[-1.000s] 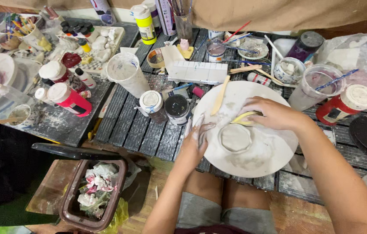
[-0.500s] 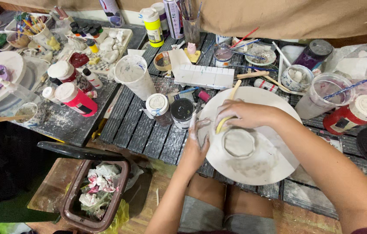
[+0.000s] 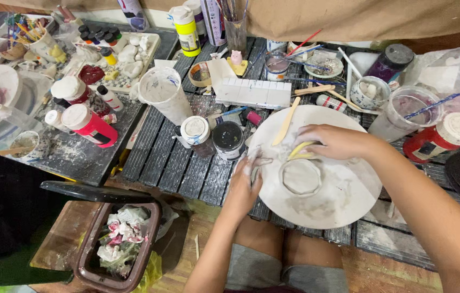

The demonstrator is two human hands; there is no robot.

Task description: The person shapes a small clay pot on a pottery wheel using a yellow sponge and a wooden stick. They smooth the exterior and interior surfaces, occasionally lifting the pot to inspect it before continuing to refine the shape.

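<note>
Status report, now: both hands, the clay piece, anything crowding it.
Left hand on the round white board's left edge. Right hand holding a yellow tool above the clay dish. Wooden stick lies on the board nearby, clear of the dish.

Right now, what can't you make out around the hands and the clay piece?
Head view only:
- Yellow tool: mostly hidden under the right hand.
- Clay piece: its base shape, too pale against the white board.
- Left hand: fingers blurred by clay smears.
- Bin: bottom cut off.
</note>
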